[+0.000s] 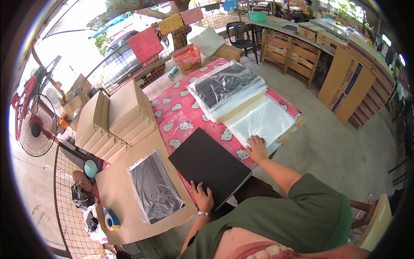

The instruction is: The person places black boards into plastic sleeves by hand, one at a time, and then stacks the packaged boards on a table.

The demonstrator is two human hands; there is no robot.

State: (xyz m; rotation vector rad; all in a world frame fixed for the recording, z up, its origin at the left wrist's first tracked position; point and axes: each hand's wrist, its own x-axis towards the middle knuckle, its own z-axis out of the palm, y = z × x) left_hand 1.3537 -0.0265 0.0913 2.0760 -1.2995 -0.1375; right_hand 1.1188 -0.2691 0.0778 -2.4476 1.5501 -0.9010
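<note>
My left hand (201, 197) rests with its fingers apart on the near left edge of a stack of black boards (211, 166). The stack lies slantwise in front of me, its pale edges showing on the right side. My right hand (258, 149) reaches out to a pile of clear plastic sleeves (263, 118), its slightly bent fingers touching the near edge. Beyond that pile are black boards in plastic sleeves (228, 86), stacked high. To the left, one more sleeved black pack (156, 187) lies flat on brown paper (120, 194).
Brown paper-wrapped packs (125, 112) stand piled at the left. Blue and tan tape rolls (111, 219) sit at the near left. A pink patterned cover (172, 123) lies beneath the stacks; a red basket (186, 57) is at the far edge. Left stands a fan (36, 129).
</note>
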